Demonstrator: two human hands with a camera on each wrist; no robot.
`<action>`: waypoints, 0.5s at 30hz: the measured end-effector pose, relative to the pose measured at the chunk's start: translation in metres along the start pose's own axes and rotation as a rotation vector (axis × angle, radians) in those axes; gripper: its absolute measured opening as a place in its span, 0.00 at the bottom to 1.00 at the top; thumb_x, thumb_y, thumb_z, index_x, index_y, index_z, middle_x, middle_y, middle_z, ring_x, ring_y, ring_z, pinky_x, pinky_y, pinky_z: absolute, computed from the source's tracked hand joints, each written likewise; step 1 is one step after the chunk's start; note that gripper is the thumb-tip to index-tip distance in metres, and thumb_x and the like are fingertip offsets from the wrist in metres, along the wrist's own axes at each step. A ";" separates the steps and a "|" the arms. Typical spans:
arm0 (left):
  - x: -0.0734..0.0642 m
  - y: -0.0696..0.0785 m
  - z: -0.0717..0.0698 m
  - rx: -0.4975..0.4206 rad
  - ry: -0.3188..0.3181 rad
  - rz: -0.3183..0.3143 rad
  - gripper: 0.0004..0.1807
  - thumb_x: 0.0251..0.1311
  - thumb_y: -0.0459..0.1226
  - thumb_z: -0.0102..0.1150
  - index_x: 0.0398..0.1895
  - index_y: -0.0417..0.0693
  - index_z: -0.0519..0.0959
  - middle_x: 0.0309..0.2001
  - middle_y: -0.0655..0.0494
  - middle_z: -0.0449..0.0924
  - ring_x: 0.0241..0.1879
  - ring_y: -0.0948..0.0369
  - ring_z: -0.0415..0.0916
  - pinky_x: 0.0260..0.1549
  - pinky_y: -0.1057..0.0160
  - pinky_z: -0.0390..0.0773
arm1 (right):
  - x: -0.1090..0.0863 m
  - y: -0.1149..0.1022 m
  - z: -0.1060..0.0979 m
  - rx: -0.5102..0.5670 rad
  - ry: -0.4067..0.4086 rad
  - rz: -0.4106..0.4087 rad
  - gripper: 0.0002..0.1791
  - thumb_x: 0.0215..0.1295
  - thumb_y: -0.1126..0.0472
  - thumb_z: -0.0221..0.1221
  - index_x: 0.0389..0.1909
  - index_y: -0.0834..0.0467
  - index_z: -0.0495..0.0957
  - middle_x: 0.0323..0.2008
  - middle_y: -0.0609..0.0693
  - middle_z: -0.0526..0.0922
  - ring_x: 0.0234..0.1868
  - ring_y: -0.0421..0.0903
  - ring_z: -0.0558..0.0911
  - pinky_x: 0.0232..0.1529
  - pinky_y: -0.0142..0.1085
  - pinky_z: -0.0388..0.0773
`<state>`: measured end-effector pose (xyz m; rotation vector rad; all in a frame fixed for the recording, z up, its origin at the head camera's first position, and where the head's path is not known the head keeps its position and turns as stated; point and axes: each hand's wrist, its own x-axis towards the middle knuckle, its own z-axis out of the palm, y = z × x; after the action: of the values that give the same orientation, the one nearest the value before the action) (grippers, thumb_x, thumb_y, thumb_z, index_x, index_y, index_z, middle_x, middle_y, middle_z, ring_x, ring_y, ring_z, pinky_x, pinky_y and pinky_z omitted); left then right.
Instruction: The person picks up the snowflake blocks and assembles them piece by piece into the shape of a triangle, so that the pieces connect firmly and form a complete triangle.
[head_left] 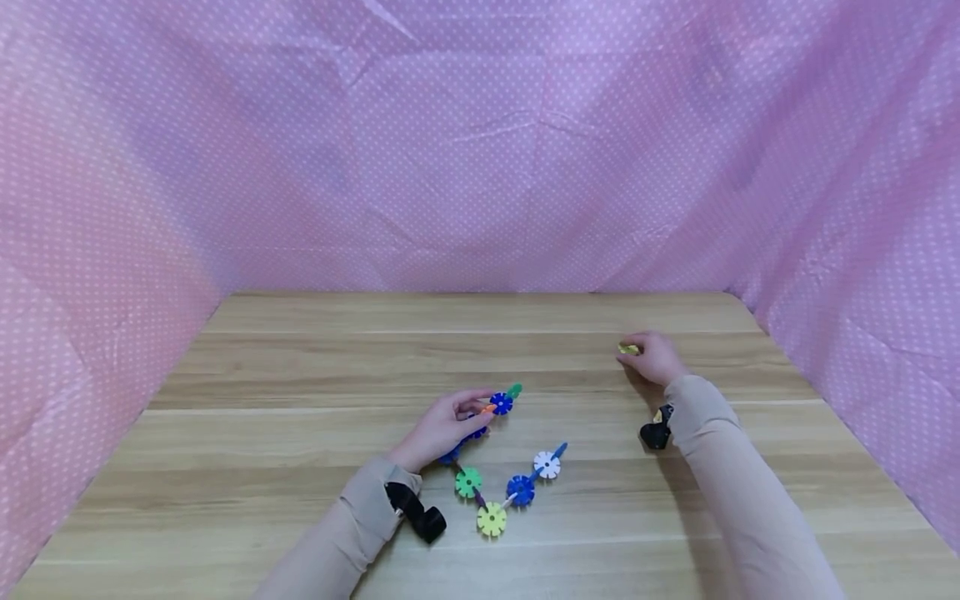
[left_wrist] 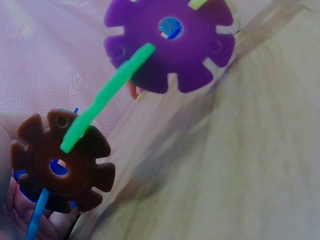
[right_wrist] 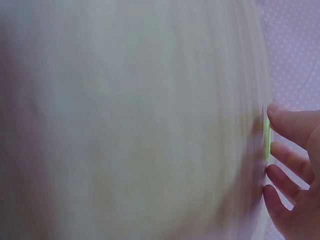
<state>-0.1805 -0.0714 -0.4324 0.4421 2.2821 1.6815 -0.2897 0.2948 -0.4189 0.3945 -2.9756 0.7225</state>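
Note:
A chain of slotted plastic discs lies across the middle of the table. My left hand (head_left: 446,425) pinches its far end near a blue disc (head_left: 501,403) and an orange disc (head_left: 489,409). A green disc (head_left: 514,390) forms the tip beyond the fingers. Nearer lie a green disc (head_left: 468,482), a yellow disc (head_left: 492,520) and a white disc (head_left: 547,465). A brown disc (left_wrist: 75,172) and a purple disc (left_wrist: 170,40) show large in the left wrist view, joined by an edge-on green disc (left_wrist: 105,100). Farther right, my right hand (head_left: 654,358) pinches a yellow-green disc (head_left: 628,348).
The wooden table (head_left: 300,367) runs back to a pink dotted cloth (head_left: 480,167) that hangs behind and on both sides. A black wrist camera (head_left: 420,512) is strapped to the left wrist, another black camera (head_left: 657,429) to the right.

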 end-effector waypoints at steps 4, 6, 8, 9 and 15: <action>0.000 0.001 0.000 0.000 0.002 -0.004 0.22 0.64 0.37 0.57 0.61 0.43 0.72 0.46 0.46 0.81 0.44 0.54 0.81 0.40 0.65 0.79 | 0.000 0.000 0.001 0.013 -0.004 0.015 0.14 0.59 0.65 0.61 0.43 0.70 0.79 0.45 0.70 0.78 0.47 0.64 0.75 0.52 0.54 0.70; 0.000 0.001 0.000 0.001 0.005 -0.007 0.22 0.64 0.38 0.57 0.61 0.43 0.72 0.46 0.46 0.81 0.44 0.54 0.81 0.40 0.65 0.79 | 0.000 -0.001 0.001 0.017 -0.013 0.024 0.13 0.60 0.66 0.60 0.42 0.70 0.80 0.44 0.69 0.78 0.46 0.62 0.75 0.51 0.54 0.70; 0.000 0.001 0.000 0.000 0.008 -0.008 0.23 0.64 0.38 0.57 0.61 0.43 0.71 0.46 0.46 0.81 0.44 0.54 0.80 0.39 0.65 0.79 | 0.000 -0.001 0.000 0.028 -0.020 0.028 0.11 0.59 0.66 0.60 0.41 0.70 0.80 0.44 0.68 0.79 0.46 0.62 0.76 0.50 0.54 0.71; 0.001 0.001 0.000 0.000 0.010 -0.007 0.23 0.64 0.38 0.57 0.61 0.43 0.71 0.46 0.46 0.80 0.43 0.55 0.80 0.39 0.65 0.79 | 0.000 -0.002 0.000 0.038 -0.024 0.035 0.11 0.59 0.67 0.60 0.40 0.69 0.80 0.43 0.68 0.80 0.46 0.62 0.77 0.50 0.53 0.72; 0.001 0.001 -0.001 -0.006 0.004 -0.010 0.22 0.64 0.38 0.57 0.61 0.43 0.71 0.46 0.46 0.80 0.42 0.56 0.81 0.37 0.67 0.78 | -0.002 -0.006 0.000 0.105 -0.024 0.085 0.16 0.56 0.67 0.64 0.45 0.68 0.76 0.36 0.63 0.78 0.38 0.55 0.77 0.40 0.42 0.73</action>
<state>-0.1821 -0.0714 -0.4313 0.4255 2.2778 1.6855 -0.2859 0.2897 -0.4164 0.2853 -3.0016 0.8921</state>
